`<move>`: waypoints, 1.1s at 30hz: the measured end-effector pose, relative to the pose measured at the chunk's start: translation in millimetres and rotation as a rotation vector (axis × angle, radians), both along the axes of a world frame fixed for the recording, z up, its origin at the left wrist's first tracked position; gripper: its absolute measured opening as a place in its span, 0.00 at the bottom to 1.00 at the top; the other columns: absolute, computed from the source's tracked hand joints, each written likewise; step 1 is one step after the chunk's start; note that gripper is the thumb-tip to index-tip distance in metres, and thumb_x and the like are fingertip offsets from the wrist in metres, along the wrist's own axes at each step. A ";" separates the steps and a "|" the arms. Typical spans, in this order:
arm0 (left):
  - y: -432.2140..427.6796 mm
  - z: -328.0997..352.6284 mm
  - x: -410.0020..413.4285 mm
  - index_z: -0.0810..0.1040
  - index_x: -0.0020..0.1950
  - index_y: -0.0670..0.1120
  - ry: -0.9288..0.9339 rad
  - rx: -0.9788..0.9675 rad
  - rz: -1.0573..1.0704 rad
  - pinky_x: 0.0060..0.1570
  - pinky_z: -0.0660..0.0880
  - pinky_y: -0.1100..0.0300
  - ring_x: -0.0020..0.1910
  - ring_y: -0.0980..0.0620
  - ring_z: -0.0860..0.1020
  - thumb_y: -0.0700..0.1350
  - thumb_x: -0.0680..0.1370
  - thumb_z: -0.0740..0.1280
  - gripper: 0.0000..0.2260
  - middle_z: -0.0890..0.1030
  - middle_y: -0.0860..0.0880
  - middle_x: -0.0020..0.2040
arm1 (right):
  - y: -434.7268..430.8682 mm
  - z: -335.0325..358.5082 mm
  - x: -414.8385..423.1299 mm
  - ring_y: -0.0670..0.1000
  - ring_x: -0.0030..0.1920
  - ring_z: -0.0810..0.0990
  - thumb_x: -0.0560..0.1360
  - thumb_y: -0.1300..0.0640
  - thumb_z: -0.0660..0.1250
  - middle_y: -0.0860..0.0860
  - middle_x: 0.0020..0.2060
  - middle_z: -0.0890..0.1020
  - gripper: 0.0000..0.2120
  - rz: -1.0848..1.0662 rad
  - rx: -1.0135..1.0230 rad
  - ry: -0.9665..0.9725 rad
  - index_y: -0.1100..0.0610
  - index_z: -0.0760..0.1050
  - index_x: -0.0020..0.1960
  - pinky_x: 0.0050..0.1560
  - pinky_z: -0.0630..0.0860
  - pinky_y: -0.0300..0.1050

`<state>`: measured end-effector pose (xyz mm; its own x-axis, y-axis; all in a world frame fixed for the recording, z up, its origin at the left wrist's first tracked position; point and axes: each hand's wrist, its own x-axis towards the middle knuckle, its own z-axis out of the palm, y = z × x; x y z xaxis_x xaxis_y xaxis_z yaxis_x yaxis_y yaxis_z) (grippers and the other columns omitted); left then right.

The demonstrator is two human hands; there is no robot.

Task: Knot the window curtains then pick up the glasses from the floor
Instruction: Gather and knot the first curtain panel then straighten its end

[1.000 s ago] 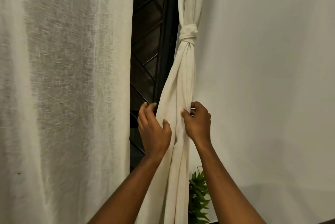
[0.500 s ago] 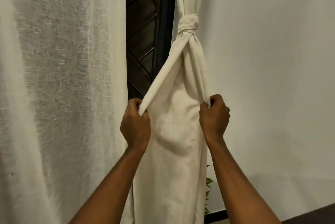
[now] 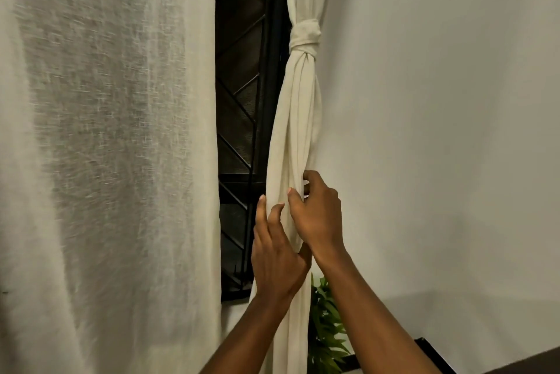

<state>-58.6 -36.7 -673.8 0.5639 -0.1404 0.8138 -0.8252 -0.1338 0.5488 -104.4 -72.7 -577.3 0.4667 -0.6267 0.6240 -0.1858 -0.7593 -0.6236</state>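
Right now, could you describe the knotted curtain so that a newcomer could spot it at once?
Find the dark window grille. The knotted curtain hangs along its right edge, against the bare wall. Unlike the loose curtain on the left, it is a narrow rope with a knot.

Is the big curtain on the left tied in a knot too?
No, the left curtain hangs loose and flat, while only the right curtain has a knot in it.

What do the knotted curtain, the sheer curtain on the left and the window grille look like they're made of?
Knotted curtain: cream woven cloth, likely cotton or linen, matte, opaque, falling in soft folds.
Sheer curtain: thinner, loosely woven fabric; slubby threads show and the dark window shades through it.
Window grille: apparently black-painted metal, judging by its thin, straight, rigid bars.
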 end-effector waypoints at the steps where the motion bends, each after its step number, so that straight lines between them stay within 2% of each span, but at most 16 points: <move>1: -2.6 4.9 1.9 0.58 0.72 0.48 -0.021 0.004 0.041 0.55 0.74 0.52 0.68 0.43 0.70 0.57 0.68 0.75 0.40 0.57 0.42 0.76 | 0.7 3.7 -0.8 0.53 0.54 0.82 0.77 0.47 0.65 0.50 0.59 0.80 0.20 -0.006 -0.025 0.010 0.51 0.70 0.66 0.58 0.78 0.53; 5: -13.1 34.1 10.2 0.55 0.74 0.48 -0.072 0.008 0.120 0.58 0.74 0.47 0.71 0.43 0.65 0.57 0.70 0.73 0.40 0.50 0.44 0.78 | 0.7 19.7 -6.3 0.51 0.50 0.83 0.78 0.47 0.64 0.51 0.55 0.83 0.17 -0.013 -0.141 0.095 0.54 0.75 0.63 0.56 0.79 0.46; 7: -17.8 46.6 14.4 0.56 0.74 0.48 -0.093 0.012 0.128 0.58 0.73 0.51 0.71 0.45 0.65 0.56 0.71 0.72 0.39 0.53 0.45 0.77 | -1.2 27.7 -7.4 0.50 0.49 0.83 0.78 0.46 0.64 0.50 0.54 0.83 0.17 -0.062 -0.180 0.034 0.53 0.76 0.62 0.54 0.78 0.43; 8: -19.7 51.6 16.2 0.57 0.74 0.48 -0.109 0.018 0.130 0.56 0.74 0.53 0.68 0.46 0.68 0.53 0.71 0.73 0.37 0.56 0.45 0.77 | -2.5 32.7 -7.2 0.50 0.50 0.83 0.77 0.46 0.65 0.50 0.54 0.83 0.17 -0.088 -0.209 -0.065 0.53 0.76 0.63 0.54 0.79 0.43; 10: -22.0 58.4 19.0 0.60 0.71 0.49 -0.119 0.026 0.116 0.46 0.79 0.57 0.59 0.49 0.74 0.45 0.71 0.74 0.34 0.64 0.47 0.72 | -6.9 47.7 -4.1 0.50 0.53 0.81 0.76 0.48 0.66 0.51 0.57 0.80 0.18 -0.115 -0.339 -0.263 0.53 0.74 0.64 0.53 0.79 0.44; 12: -22.9 61.7 20.0 0.62 0.68 0.50 -0.090 0.021 0.082 0.38 0.80 0.58 0.53 0.49 0.76 0.38 0.70 0.73 0.31 0.69 0.47 0.68 | -13.3 68.4 2.6 0.52 0.55 0.79 0.75 0.49 0.66 0.53 0.59 0.78 0.20 -0.102 -0.542 -0.288 0.54 0.74 0.64 0.52 0.78 0.44; 15: -24.1 59.4 18.8 0.66 0.65 0.48 -0.052 0.017 0.059 0.38 0.81 0.58 0.52 0.48 0.79 0.38 0.71 0.72 0.26 0.69 0.47 0.66 | -20.7 99.5 16.5 0.55 0.60 0.75 0.75 0.51 0.65 0.55 0.62 0.75 0.20 -0.086 -0.718 -0.047 0.55 0.73 0.65 0.58 0.77 0.48; 17: -24.6 55.4 16.2 0.69 0.64 0.47 -0.060 0.015 0.054 0.39 0.81 0.58 0.52 0.48 0.79 0.38 0.72 0.72 0.23 0.70 0.46 0.65 | -25.3 110.7 26.3 0.55 0.62 0.73 0.76 0.50 0.63 0.54 0.63 0.74 0.20 -0.153 -0.793 0.114 0.55 0.72 0.66 0.60 0.74 0.48; 20: -23.4 50.0 13.3 0.72 0.62 0.45 -0.126 0.038 0.060 0.36 0.81 0.60 0.49 0.49 0.79 0.35 0.73 0.69 0.19 0.74 0.46 0.63 | -29.2 115.1 35.8 0.54 0.57 0.75 0.76 0.49 0.62 0.53 0.60 0.75 0.20 -0.161 -0.846 0.236 0.55 0.71 0.66 0.54 0.75 0.48; 23: -22.4 44.0 15.7 0.72 0.62 0.46 -0.186 0.103 0.079 0.32 0.80 0.59 0.46 0.50 0.79 0.36 0.73 0.67 0.19 0.76 0.46 0.62 | -29.6 111.8 40.5 0.53 0.49 0.79 0.76 0.49 0.64 0.52 0.54 0.80 0.17 -0.043 -0.745 0.464 0.55 0.74 0.62 0.44 0.74 0.43; 25: -21.1 40.0 17.4 0.71 0.63 0.47 -0.206 0.136 0.084 0.30 0.79 0.58 0.44 0.50 0.78 0.36 0.74 0.67 0.18 0.77 0.47 0.60 | -30.3 106.1 42.3 0.52 0.48 0.79 0.75 0.48 0.66 0.53 0.52 0.81 0.16 -0.056 -0.713 0.572 0.54 0.76 0.60 0.43 0.73 0.43; 26: -19.9 38.8 17.8 0.70 0.62 0.48 -0.211 0.145 0.081 0.29 0.78 0.58 0.43 0.51 0.78 0.36 0.74 0.67 0.18 0.78 0.47 0.59 | -31.0 104.0 42.7 0.53 0.50 0.78 0.75 0.48 0.65 0.53 0.53 0.80 0.17 -0.090 -0.742 0.545 0.54 0.75 0.61 0.44 0.73 0.44; 30: -15.0 38.1 18.2 0.69 0.60 0.48 -0.204 0.182 0.048 0.25 0.76 0.59 0.34 0.54 0.76 0.35 0.74 0.66 0.17 0.77 0.48 0.53 | -34.3 116.2 44.2 0.56 0.60 0.72 0.76 0.48 0.62 0.54 0.60 0.75 0.21 -0.173 -0.850 0.209 0.54 0.71 0.66 0.55 0.73 0.51; 33: -14.2 38.1 16.4 0.73 0.58 0.48 -0.182 0.213 0.025 0.24 0.76 0.60 0.32 0.54 0.75 0.36 0.74 0.67 0.14 0.76 0.47 0.52 | -36.6 134.2 47.9 0.56 0.62 0.71 0.74 0.49 0.63 0.55 0.62 0.73 0.22 -0.152 -0.829 0.167 0.54 0.70 0.67 0.58 0.73 0.52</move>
